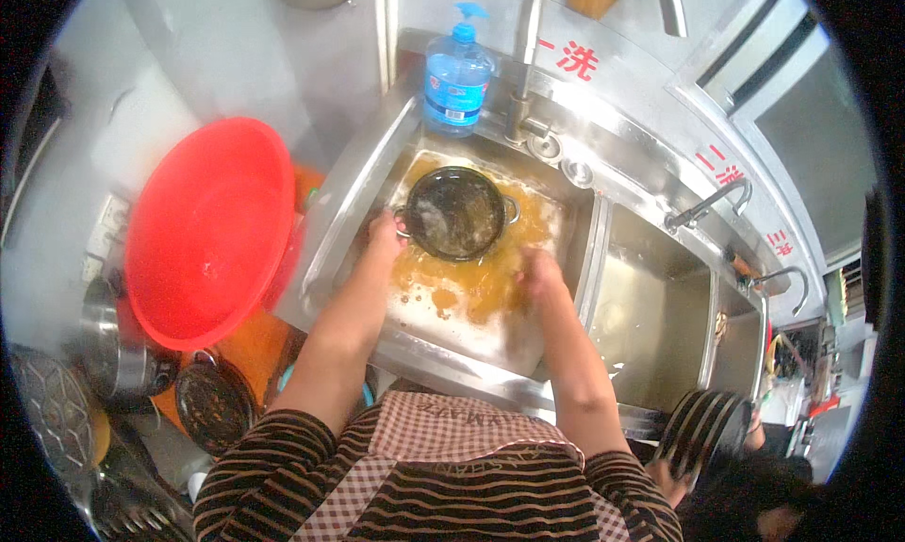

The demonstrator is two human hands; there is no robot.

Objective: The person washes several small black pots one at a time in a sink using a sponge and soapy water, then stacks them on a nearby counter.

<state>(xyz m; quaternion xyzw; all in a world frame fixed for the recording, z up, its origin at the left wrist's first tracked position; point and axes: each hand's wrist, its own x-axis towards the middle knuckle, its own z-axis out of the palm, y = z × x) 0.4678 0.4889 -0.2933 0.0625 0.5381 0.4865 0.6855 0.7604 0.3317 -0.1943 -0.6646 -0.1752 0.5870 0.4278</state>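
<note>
A round black two-handled pan (456, 213) is in the left basin of a stainless steel sink (565, 287), amid brownish liquid and foam. My left hand (389, 232) grips the pan's left metal loop handle. My right hand (541, 273), blurred, is over the basin to the lower right of the pan, apart from it; whether it holds anything cannot be told. The pan's right loop handle is free. A clear pump bottle of blue liquid (458, 89) stands at the basin's back left corner, beside the tall faucet (524, 68).
A large red plastic basin (212, 238) leans at the left. Below it are a dirty black pan (214, 404) and a steel pot (117, 340). Another sink basin (647, 309) holds water at the right. At lower right, another person's hand (668, 482) is beside stacked black pans (700, 429).
</note>
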